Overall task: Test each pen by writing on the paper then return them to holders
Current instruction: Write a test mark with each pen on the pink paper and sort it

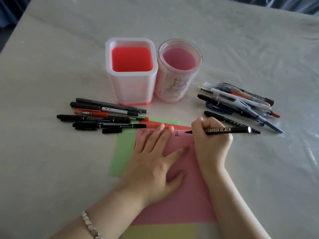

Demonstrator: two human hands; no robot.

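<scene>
pen (pixel 238 130) marked "carbon black" clamped in right grip (pixel 211 137), left grip (pixel 151 163) spread on paper (pixel 186 200).

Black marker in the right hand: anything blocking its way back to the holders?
Nothing visible. Bare table lies between the black marker in the right hand and the round holder; it and the square holder stand open and empty; pen piles lie to either side.

The left hand (pixel 151 163) covered some of the characters (pixel 177 134) on the pink paper (pixel 186 195); the right hand (pixel 212 140) hid the grip of the black pen (pixel 227 130). The yellow sheet (pixel 160 232) ran off the bottom edge.
</scene>
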